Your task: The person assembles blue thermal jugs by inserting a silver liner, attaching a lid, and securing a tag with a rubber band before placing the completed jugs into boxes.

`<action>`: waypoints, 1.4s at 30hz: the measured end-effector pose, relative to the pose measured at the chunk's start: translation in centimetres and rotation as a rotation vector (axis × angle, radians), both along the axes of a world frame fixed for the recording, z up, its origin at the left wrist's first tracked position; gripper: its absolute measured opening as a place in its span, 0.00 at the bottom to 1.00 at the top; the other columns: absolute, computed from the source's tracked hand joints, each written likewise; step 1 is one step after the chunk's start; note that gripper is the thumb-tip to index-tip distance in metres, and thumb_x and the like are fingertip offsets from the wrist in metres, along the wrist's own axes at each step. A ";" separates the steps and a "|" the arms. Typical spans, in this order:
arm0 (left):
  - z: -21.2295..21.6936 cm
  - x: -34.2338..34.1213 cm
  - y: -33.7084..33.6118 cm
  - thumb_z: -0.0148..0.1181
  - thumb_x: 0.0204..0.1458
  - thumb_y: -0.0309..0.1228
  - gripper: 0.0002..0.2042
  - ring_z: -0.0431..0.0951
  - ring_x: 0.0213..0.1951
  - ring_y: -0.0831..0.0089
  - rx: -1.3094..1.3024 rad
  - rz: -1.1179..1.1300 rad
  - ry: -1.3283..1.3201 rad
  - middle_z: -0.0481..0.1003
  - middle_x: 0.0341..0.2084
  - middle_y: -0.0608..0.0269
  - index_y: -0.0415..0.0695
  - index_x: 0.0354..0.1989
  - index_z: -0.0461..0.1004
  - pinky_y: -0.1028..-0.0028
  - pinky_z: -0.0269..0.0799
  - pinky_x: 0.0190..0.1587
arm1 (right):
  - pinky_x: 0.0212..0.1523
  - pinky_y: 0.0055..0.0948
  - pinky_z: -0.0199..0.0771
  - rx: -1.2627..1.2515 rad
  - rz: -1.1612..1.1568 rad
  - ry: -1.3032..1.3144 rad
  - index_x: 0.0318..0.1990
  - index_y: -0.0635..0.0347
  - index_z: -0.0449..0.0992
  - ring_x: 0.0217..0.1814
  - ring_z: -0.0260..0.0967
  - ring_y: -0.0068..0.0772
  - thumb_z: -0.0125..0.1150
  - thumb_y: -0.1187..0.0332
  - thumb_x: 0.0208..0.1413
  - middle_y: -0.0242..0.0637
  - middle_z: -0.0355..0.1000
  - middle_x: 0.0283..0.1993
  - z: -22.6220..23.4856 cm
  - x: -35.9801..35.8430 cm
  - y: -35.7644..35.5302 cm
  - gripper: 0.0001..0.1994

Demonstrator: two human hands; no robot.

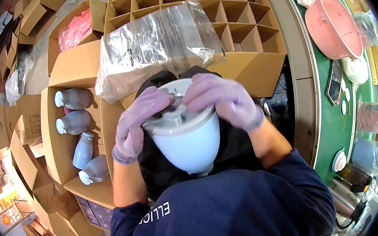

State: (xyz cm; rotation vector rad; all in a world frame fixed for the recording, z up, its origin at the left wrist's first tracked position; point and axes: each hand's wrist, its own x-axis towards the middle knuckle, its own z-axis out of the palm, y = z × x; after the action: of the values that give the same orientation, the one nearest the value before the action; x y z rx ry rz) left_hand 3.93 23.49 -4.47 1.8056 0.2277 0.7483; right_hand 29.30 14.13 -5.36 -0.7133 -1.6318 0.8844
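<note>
A light blue jug-like vessel (188, 148) rests in my lap, wide end up and narrow end down. Its top is ringed in grey, and a grey round part (177, 120) with raised shapes sits inside the rim. Both hands wear lavender gloves. My left hand (140, 116) is closed at the left rim, fingers curled over the grey part. From the right, my right hand (219, 96) grips the far right rim, its fingers bent inward and slightly blurred. Another grey piece (176, 87) shows between the hands at the far side; its link to the vessel is partly hidden.
At left, an open carton (53, 146) holds several blue and grey jugs (78, 122). Ahead lies a clear plastic bag (158, 40) across a divided carton (243, 20). A green bench (326, 149) on the right bears a pink basin (333, 24), a phone (334, 83) and a steel jug (347, 196).
</note>
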 end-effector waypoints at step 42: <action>-2.9 1.6 1.4 0.41 0.65 0.40 0.26 0.64 0.65 0.57 -0.169 0.561 0.139 0.68 0.60 0.45 0.33 0.64 0.62 0.62 0.56 0.68 | 0.66 0.45 0.60 0.325 -0.186 -0.192 0.60 0.64 0.69 0.62 0.66 0.53 0.56 0.60 0.59 0.48 0.69 0.60 6.0 -0.8 -5.8 0.24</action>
State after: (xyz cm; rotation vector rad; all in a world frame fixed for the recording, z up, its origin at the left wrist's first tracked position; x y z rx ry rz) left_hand 5.50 24.91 -7.40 1.6427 0.8891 0.9566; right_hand 28.53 8.35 0.65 -0.7230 -1.7919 0.4134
